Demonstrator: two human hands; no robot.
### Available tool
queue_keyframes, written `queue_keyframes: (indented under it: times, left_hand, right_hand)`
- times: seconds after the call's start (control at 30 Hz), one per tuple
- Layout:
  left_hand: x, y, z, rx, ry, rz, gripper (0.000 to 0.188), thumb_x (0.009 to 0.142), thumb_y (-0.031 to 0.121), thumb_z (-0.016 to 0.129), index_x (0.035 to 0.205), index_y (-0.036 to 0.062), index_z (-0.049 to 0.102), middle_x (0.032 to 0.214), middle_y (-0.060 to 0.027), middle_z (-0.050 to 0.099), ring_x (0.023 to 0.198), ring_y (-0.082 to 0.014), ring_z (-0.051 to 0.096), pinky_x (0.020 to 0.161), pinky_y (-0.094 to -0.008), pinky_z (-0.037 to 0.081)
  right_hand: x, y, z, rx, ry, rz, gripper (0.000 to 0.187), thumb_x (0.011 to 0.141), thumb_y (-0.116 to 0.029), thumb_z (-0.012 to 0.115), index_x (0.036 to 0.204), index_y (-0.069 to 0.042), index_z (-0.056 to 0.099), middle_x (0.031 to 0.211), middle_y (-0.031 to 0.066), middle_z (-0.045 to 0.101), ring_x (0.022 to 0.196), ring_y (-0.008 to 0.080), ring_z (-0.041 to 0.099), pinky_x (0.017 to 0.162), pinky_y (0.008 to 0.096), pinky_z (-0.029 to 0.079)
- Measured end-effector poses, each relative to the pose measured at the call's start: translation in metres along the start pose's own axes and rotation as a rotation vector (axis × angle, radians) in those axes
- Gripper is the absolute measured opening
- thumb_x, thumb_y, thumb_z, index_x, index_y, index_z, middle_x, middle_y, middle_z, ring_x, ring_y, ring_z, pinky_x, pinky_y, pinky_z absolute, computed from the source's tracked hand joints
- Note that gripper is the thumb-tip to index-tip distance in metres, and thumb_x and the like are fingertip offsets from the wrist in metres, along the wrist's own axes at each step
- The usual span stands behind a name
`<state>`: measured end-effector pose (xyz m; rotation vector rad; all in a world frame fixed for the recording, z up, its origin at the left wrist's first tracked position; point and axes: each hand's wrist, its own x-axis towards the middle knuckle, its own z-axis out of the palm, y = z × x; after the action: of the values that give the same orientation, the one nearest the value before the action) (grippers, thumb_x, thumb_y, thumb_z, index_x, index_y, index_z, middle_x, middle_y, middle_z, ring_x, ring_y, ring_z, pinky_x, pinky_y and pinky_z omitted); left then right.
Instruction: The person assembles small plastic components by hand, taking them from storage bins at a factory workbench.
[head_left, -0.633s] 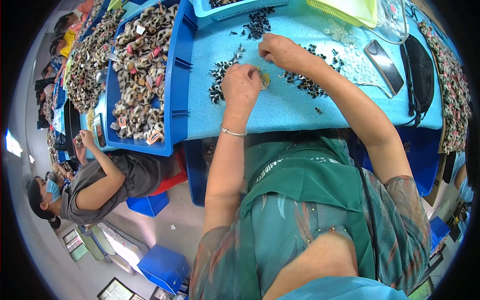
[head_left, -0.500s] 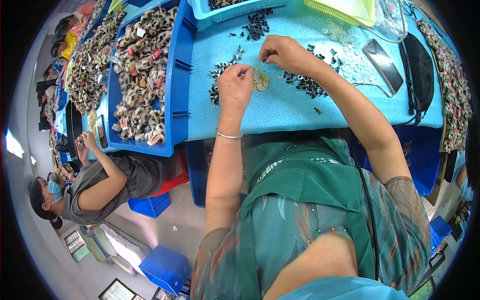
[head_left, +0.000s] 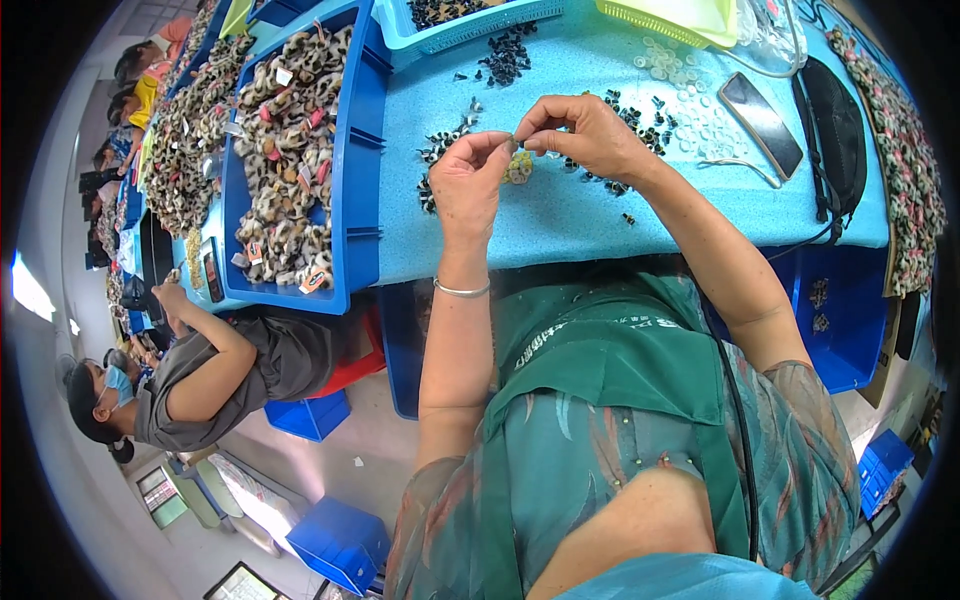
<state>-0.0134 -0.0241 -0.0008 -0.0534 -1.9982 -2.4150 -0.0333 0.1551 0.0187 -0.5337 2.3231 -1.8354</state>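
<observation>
Left hand (head_left: 467, 190) and right hand (head_left: 595, 140) come together over the pale-blue counter (head_left: 450, 240).
Both grips are pinched narrow, contents too small to tell; yellowish discs (head_left: 518, 169) lie just beside, black pegs (head_left: 653, 137) either side. A blue crate (head_left: 362, 150) reaches the near edge at left; a phone (head_left: 760, 125) lies toward the right edge.

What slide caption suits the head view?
Left hand and right hand close together over a blue tabletop among small black pieces.

wht ltrs (head_left: 548, 347) on grn apron (head_left: 620, 372), orange tags (head_left: 316, 279) in blue bin (head_left: 362, 190), all too sm. to read
</observation>
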Motion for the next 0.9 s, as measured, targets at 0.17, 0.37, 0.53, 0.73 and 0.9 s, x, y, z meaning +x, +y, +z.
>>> queue_keyframes:
  times: [0.17,0.37,0.53,0.73,0.9]
  left_hand:
    - [-0.003,0.005,0.003,0.008,-0.004,-0.026,0.014,0.084,0.002,0.069,0.096,-0.0028,0.067,0.087,-0.0048,0.067,0.078,-0.0075,0.059,0.067,-0.0193,0.044]
    - [0.001,0.0,0.003,0.001,0.052,-0.01,0.011,0.085,0.003,0.068,0.095,-0.0021,0.067,0.087,-0.004,0.068,0.076,-0.007,0.06,0.069,-0.0195,0.046]
    - [0.001,0.003,0.008,-0.012,0.075,0.021,0.01,0.085,0.002,0.067,0.094,-0.0025,0.067,0.087,-0.0035,0.068,0.075,-0.0057,0.06,0.069,-0.0188,0.047]
    - [-0.002,0.002,0.01,-0.044,0.06,-0.005,0.013,0.085,0.002,0.067,0.097,-0.003,0.067,0.088,-0.0057,0.068,0.078,-0.0089,0.061,0.068,-0.0195,0.048]
    - [-0.008,0.0,0.017,0.07,0.13,0.085,0.014,0.084,-0.001,0.068,0.098,-0.0039,0.067,0.088,-0.0056,0.068,0.078,-0.0086,0.061,0.07,-0.019,0.048]
  right_hand:
    - [-0.001,0.003,-0.001,-0.013,-0.011,0.018,0.009,0.084,-0.008,0.067,0.092,-0.003,0.068,0.081,0.0021,0.066,0.076,0.0096,0.058,0.073,0.0266,0.049]
    - [-0.003,-0.001,-0.003,0.01,0.005,0.052,0.009,0.084,-0.009,0.067,0.092,-0.004,0.069,0.081,0.0016,0.066,0.075,0.0092,0.058,0.072,0.0262,0.049]
    - [-0.001,-0.003,-0.001,0.009,0.053,-0.013,0.008,0.084,-0.01,0.067,0.09,-0.005,0.069,0.08,0.0011,0.066,0.074,0.0082,0.058,0.07,0.025,0.049]
    - [0.001,0.001,0.0,0.029,0.051,0.014,0.013,0.085,-0.01,0.067,0.096,-0.003,0.067,0.087,0.0017,0.066,0.078,0.0085,0.058,0.073,0.0248,0.049]
    - [-0.002,0.003,0.0,0.053,0.029,0.002,0.017,0.086,-0.01,0.066,0.101,-0.003,0.065,0.087,0.0012,0.064,0.079,0.0089,0.058,0.074,0.0252,0.049]
